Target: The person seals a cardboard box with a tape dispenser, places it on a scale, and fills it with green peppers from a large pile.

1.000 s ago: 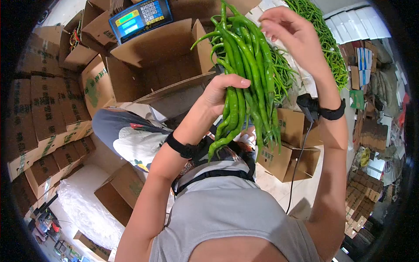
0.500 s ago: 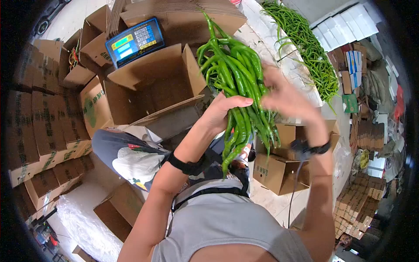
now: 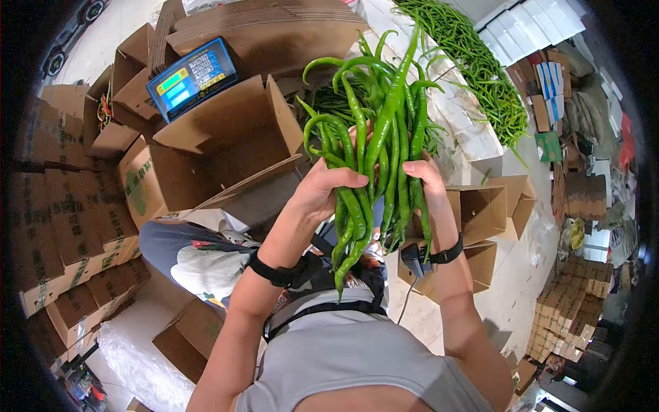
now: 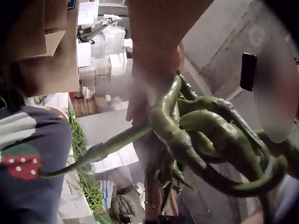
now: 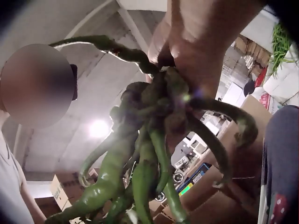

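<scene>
Both hands hold a large bunch of long green chili peppers (image 3: 392,141) in front of the body, above the lap. The left hand (image 3: 317,191) grips the left part, its thumb lying across the peppers. On the opposite side, the right hand (image 3: 430,184) holds the right part, thumb pressed on the front. Curved pepper ends stick up above the hands and others hang below. In the left wrist view, twisted peppers (image 4: 210,140) jut out from the hand. The right wrist view shows peppers (image 5: 147,163) dangling below the right hand (image 5: 196,51); its fingers are mostly hidden.
An open cardboard box (image 3: 226,151) stands at the left, beside a blue scale display (image 3: 192,79). More chili peppers (image 3: 480,82) lie heaped on a white surface (image 3: 473,137) at the upper right. Smaller open boxes (image 3: 480,213) sit at the right, stacked cartons (image 3: 82,220) far left.
The right hand, raised apart from the bunch at the upper right, has come down and now holds its right side. The bunch has spread wider. The left hand keeps its grip.
</scene>
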A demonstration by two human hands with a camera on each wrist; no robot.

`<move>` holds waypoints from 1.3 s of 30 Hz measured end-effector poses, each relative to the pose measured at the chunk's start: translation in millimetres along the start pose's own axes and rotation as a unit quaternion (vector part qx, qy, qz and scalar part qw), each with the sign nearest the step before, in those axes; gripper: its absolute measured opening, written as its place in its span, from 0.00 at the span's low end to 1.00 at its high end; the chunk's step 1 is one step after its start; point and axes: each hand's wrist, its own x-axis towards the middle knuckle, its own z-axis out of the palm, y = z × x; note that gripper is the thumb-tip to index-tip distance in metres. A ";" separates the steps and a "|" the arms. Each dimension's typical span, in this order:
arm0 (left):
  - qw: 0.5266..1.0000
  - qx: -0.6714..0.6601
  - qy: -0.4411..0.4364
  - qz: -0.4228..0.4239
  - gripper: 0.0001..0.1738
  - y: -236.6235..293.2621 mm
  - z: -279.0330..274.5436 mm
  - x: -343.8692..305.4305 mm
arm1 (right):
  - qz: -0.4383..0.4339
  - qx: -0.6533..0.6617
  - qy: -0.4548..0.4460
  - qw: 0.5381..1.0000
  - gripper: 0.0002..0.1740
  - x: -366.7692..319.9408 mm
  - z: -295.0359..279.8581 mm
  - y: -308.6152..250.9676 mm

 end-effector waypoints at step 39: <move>0.896 -0.210 -0.307 0.243 0.10 27.6 -15.8 -23.9 | -0.409 -0.578 -0.042 0.705 0.44 -11.1 102.8 50.1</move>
